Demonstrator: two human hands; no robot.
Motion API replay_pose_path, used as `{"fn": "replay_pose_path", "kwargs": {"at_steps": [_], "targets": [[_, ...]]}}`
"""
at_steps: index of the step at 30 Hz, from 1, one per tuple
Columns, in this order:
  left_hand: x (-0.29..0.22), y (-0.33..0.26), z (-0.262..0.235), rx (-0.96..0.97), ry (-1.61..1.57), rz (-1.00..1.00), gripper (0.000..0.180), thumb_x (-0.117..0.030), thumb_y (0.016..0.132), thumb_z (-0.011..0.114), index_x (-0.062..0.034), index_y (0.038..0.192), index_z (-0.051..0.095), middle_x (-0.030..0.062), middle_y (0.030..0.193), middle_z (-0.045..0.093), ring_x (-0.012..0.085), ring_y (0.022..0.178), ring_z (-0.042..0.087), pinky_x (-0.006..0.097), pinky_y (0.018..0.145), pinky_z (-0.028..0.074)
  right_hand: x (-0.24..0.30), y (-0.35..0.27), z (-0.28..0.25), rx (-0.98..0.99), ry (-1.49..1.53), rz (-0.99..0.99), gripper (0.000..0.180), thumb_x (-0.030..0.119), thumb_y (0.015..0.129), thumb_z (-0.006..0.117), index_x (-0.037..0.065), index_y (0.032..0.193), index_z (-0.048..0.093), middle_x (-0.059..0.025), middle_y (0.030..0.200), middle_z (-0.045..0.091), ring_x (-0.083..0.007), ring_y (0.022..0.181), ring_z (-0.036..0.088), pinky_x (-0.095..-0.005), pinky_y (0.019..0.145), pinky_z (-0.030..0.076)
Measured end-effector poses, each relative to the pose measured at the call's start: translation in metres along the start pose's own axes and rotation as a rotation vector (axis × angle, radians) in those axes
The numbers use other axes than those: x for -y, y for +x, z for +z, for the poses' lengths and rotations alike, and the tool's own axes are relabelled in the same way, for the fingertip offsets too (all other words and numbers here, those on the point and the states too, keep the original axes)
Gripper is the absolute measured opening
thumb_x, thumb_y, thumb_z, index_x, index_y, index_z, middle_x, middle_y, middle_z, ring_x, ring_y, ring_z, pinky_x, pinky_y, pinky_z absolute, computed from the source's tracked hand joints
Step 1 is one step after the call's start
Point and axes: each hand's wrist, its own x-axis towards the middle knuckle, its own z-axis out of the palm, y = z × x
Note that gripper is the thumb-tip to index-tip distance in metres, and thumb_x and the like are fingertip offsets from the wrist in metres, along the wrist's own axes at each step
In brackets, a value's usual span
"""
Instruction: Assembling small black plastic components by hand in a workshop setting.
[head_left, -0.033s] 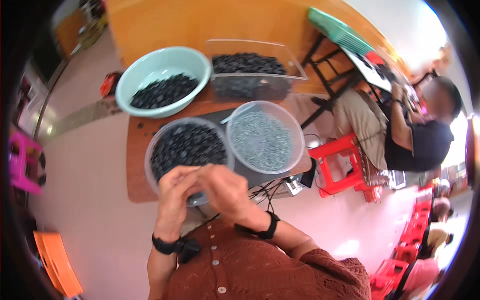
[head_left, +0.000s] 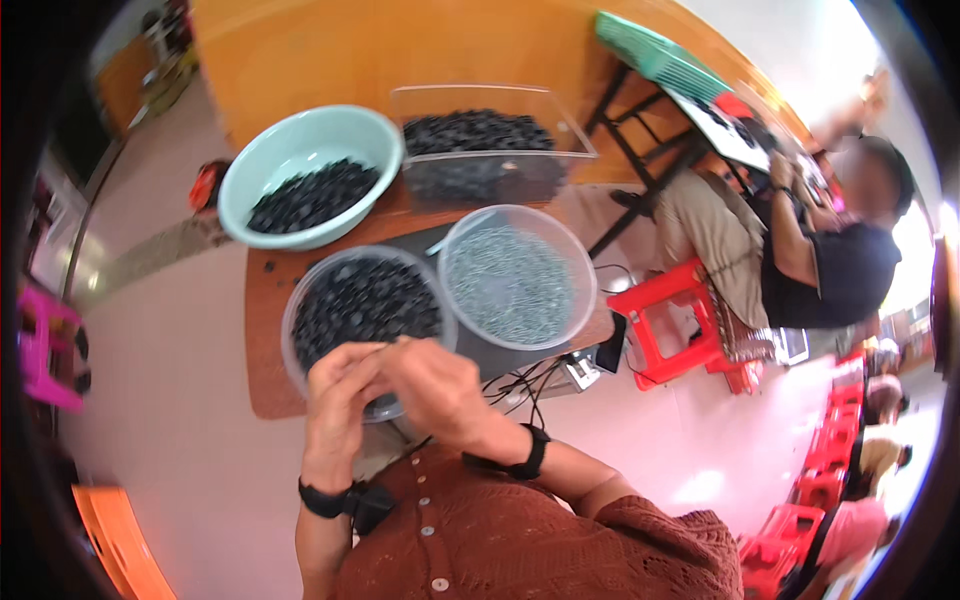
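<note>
My left hand [head_left: 338, 395] and my right hand [head_left: 435, 388] meet over the near rim of a round clear tub [head_left: 290, 335] full of small black pieces [head_left: 370, 300]. Both are closed, their fingertips pinched close together. Whatever sits between the fingers is hidden or too small to make out. Just right of that tub, and beyond my right hand, stands another round clear tub [head_left: 590, 290] with many thin silvery pins or nails [head_left: 510, 280]. Each wrist wears a black band.
Behind the tubs stand a pale green basin [head_left: 235, 195] and a clear rectangular bin [head_left: 575, 140], both holding black pieces. Cables [head_left: 530, 385] hang at the table's [head_left: 265, 370] near edge. A seated person [head_left: 830, 250] works at the right beside a red stool [head_left: 660, 330].
The view has shifted slightly, so the tubs and table appear a little farther left. My hands remain together, pinched, over the black pieces.
</note>
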Motion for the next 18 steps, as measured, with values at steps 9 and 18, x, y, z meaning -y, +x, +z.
{"fn": "replay_pose_path", "kwargs": {"at_steps": [9, 18], "targets": [[0.003, 0.004, -0.023, 0.047, -0.046, -0.020, 0.020, -0.008, 0.088, 0.054, 0.0035, 0.105, 0.058, 0.0107, 0.098, 0.064, 0.0146, 0.085, 0.063, 0.026, 0.076, 0.052, -0.002, -0.005, 0.015, 0.107, 0.069, 0.032, 0.022, -0.003, 0.068, 0.056, -0.001, 0.089, 0.056, -0.0111, 0.088, 0.057, -0.0270, 0.080, 0.059, -0.0333, 0.067, 0.050], [0.009, 0.004, -0.023, -0.002, -0.018, 0.017, 0.022, -0.011, 0.092, 0.051, 0.0053, 0.106, 0.055, 0.0095, 0.099, 0.061, 0.0121, 0.084, 0.061, 0.024, 0.074, 0.051, -0.001, -0.006, 0.021, 0.060, 0.214, 0.164, 0.026, 0.000, 0.072, 0.061, -0.003, 0.097, 0.057, -0.0134, 0.095, 0.052, -0.0295, 0.085, 0.056, -0.0357, 0.068, 0.050]]}}
